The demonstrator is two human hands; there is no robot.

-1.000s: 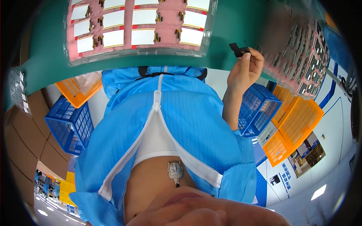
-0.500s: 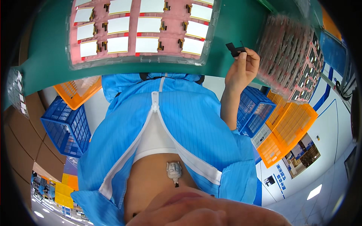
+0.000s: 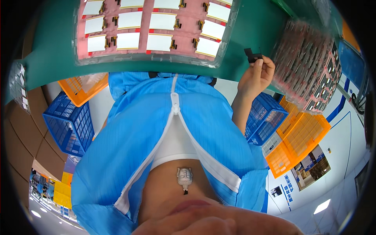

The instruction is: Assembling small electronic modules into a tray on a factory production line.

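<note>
My right hand is raised at the front edge of the green table, to the right of the tray. Thumb and fingers pinch a small, flat black part with an angled outline and a thin tail; its exact kind does not show. A clear plastic tray with a pink lining lies in front of me. In it sit rows of white rectangular panels with small black-and-gold connector tails and red tabs. My left hand is out of view.
Close by my right hand stands a tall stack of clear trays holding dark parts. Blue crates and orange crates stand below table level on both sides. Another tray with white pieces is at the far left.
The whole view has shifted slightly, with the tray now a little higher and further right in it. My right hand keeps its pinch on the black part, which has turned slightly.
</note>
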